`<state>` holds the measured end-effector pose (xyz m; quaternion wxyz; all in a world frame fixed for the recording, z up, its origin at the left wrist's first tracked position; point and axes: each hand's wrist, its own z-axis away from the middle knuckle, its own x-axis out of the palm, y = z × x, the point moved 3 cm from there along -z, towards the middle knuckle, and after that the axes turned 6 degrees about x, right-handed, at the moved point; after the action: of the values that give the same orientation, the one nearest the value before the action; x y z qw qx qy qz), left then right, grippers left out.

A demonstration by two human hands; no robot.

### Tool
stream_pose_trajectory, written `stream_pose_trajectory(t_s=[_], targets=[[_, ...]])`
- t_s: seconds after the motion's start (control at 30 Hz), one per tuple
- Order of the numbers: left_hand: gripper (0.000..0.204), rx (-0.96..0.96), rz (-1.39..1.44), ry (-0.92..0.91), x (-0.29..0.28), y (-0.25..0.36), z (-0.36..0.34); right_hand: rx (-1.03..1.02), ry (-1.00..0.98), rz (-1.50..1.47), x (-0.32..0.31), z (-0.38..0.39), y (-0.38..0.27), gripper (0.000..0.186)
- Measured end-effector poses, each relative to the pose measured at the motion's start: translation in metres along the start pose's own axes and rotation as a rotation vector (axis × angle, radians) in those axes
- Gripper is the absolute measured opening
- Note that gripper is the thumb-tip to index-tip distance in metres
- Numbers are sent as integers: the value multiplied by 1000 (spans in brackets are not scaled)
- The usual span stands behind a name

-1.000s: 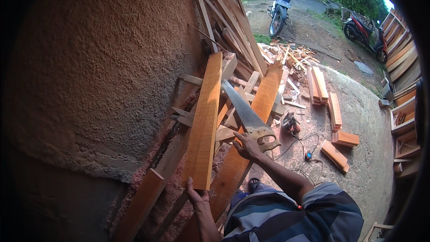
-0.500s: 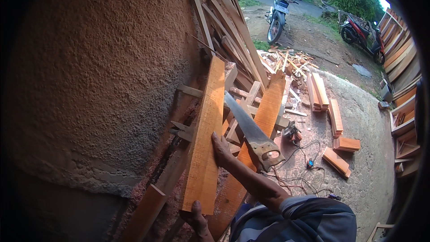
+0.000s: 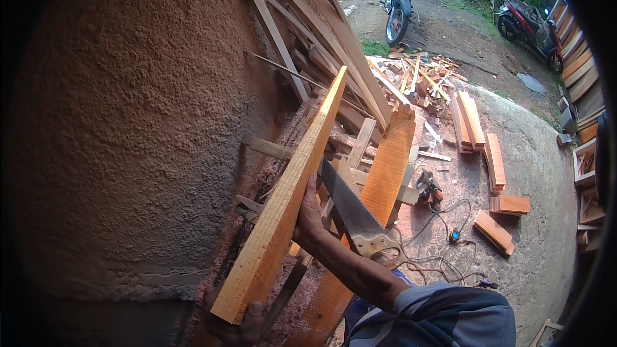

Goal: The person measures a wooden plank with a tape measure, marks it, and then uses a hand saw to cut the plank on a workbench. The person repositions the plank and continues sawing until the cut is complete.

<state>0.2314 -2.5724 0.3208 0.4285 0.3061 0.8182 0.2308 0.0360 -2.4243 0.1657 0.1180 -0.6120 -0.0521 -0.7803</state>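
A long orange-brown wooden board [image 3: 283, 199] is held tilted up on its side, its narrow edge turned upward. My left hand [image 3: 241, 329] grips its near end from below, the thumb against the side face. Farther along, my right hand [image 3: 310, 213] is wrapped on the board's right side, its fingers partly hidden behind the wood. Just right of that hand a handsaw [image 3: 353, 209] with a worn wooden handle rests across the timbers. Beneath the saw lies another long plank [image 3: 389, 167] with a ragged far end.
A rough wall [image 3: 160, 122] rises on the left, with long boards [image 3: 334, 32] leaning near it. Cut pieces [image 3: 511, 204] sit in stacks on the concrete at right, near a corded power tool [image 3: 429, 189] and tangled cable. Offcuts [image 3: 424, 80] are heaped beyond; motorbikes [image 3: 400, 6] stand farther off.
The board has been rolled from showing its broad face to standing on edge, its near end shifted left. My left hand moved left with it; the right hand stayed on the board.
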Motion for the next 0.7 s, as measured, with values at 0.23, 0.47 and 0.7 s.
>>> stream_pose_trajectory(t_s=[0.23,0.47,0.7], targets=[[37,111,192,-218,119,31,-140,-159,17,-40,-27,-93,-92,72],[32,98,326,-338,247,28,-253,-194,146,-129,-52,-203,-176,72],[28,191,385,-435,265,55,-354,-384,155,-185,4,-251,-197,68]])
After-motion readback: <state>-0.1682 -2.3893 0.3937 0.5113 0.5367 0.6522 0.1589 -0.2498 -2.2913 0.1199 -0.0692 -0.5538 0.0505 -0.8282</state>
